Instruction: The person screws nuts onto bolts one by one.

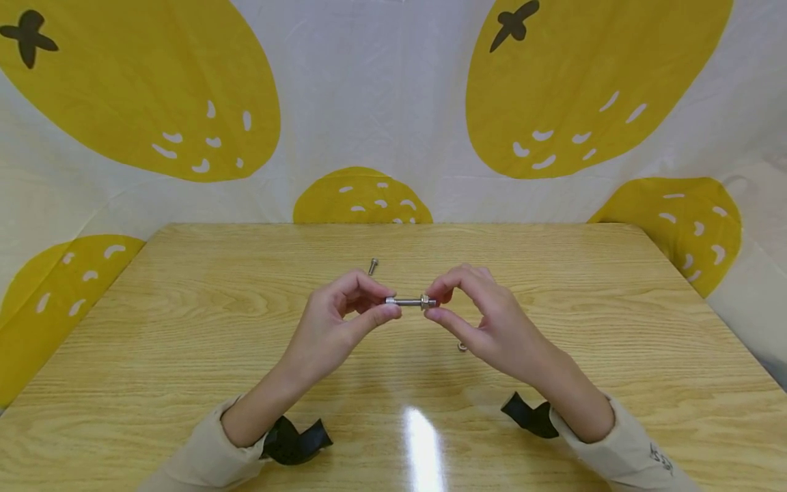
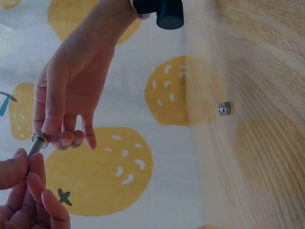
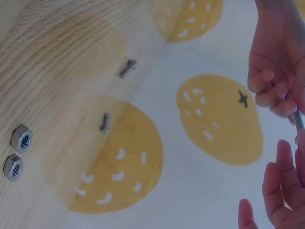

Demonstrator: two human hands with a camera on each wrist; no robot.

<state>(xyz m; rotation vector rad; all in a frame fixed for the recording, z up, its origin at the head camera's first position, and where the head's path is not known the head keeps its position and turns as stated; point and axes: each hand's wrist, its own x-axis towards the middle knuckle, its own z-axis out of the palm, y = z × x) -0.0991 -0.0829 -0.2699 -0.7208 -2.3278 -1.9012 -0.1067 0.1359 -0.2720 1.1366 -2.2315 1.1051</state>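
Observation:
A silver bolt point(image 1: 408, 303) lies level between the two hands, with a nut point(image 1: 425, 302) around its threaded end. Its head end is pinched by the thumb and fingertips of my left hand point(image 1: 335, 324). My right hand point(image 1: 494, 324) pinches the nut end. In the left wrist view, the bolt point(image 2: 34, 150) runs from my left hand point(image 2: 28, 191) to the nut point(image 2: 40, 138) at the fingertips of my right hand point(image 2: 74, 86). The right wrist view shows part of the bolt point(image 3: 299, 120) between my left hand point(image 3: 279, 67) and my right hand point(image 3: 286, 186).
On the wooden table point(image 1: 184, 342), a loose bolt point(image 1: 373, 266) lies behind my left hand and a nut point(image 1: 462, 347) beneath my right. The right wrist view shows two bolts point(image 3: 127, 69) point(image 3: 105, 123) and two nuts point(image 3: 21, 139) point(image 3: 13, 167). A patterned cloth point(image 1: 375, 89) hangs behind.

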